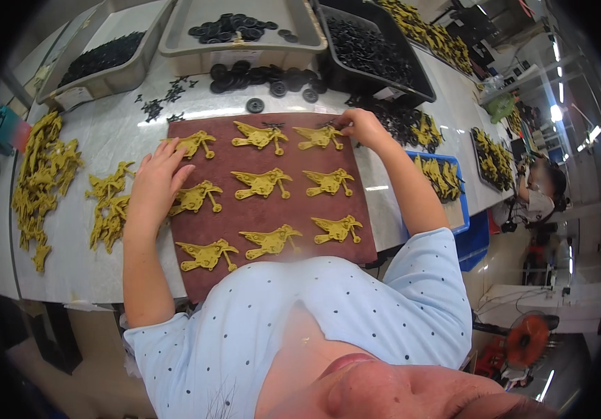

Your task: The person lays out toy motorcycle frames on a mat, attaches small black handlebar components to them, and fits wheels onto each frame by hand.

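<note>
Shirt point(363, 300) below hands point(156, 178) point(365, 129): left spread on yellow part point(198, 143), right curled at another point(314, 137).

A teal bottle point(3, 124) sits far left; an orange fan point(527, 340), probably, lower right.

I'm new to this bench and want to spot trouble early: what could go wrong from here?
The left hand is close beside the middle-left yellow part, so it might nudge that part askew.
The bottom-middle yellow part appears close to the shirt, which could brush it if the person leans in.
A loose wheel lies just beyond the mat; a forward reach might knock it.
</note>
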Demonstrator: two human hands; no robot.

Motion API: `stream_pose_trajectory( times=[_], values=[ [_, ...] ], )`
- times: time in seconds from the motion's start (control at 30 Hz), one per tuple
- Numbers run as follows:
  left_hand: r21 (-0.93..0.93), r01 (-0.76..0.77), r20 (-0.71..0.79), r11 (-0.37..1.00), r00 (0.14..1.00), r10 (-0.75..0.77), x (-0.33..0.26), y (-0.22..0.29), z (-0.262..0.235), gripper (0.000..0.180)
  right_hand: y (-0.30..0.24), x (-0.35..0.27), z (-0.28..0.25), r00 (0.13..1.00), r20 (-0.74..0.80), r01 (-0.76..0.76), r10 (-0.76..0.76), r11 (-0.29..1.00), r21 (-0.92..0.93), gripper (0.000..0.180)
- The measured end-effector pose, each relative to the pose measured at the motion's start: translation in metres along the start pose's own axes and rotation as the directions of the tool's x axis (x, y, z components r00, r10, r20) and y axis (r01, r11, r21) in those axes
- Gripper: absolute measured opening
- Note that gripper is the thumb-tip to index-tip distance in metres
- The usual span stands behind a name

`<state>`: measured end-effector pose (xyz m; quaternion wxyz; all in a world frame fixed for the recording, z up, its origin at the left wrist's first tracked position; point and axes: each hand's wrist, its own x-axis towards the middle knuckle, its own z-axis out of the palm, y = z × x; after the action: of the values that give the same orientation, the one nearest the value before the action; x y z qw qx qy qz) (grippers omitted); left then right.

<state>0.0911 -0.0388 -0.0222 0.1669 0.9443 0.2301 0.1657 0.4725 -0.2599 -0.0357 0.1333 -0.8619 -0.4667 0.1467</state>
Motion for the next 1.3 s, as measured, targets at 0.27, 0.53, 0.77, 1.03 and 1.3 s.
stream_pose_trajectory(
  times=[0.27,0.53,0.77,1.03,1.3],
  values=[
    [0.097,-0.068,0.015,0.993,0.998,0.067,0.008,-0.008,0.021,0.045,-0.024,0.0,-0.028,0.979,-0.077,-0.142,0.186,0.91,0.389,0.017],
    [0.186,-0.11,0.058,0.976,0.993,0.101,-0.001,-0.001,0.026,0.051,-0.117,0.036,-0.013,0.99,-0.032,0.134,-0.137,0.851,0.508,0.021],
    [0.199,-0.095,0.114,0.975,0.991,0.073,-0.002,0.001,0.033,0.053,-0.188,0.079,0.039,0.915,-0.112,0.402,-0.387,0.894,0.196,0.015],
    [0.187,-0.074,0.114,0.98,0.992,0.053,-0.004,-0.001,0.035,0.055,-0.222,0.095,0.077,0.939,0.213,0.064,-0.269,0.748,0.661,0.015],
    [0.22,-0.097,0.08,0.971,0.994,0.081,-0.004,-0.005,0.04,0.056,-0.226,0.098,0.089,0.928,0.24,0.153,-0.284,0.88,0.45,0.019]
  ],
)
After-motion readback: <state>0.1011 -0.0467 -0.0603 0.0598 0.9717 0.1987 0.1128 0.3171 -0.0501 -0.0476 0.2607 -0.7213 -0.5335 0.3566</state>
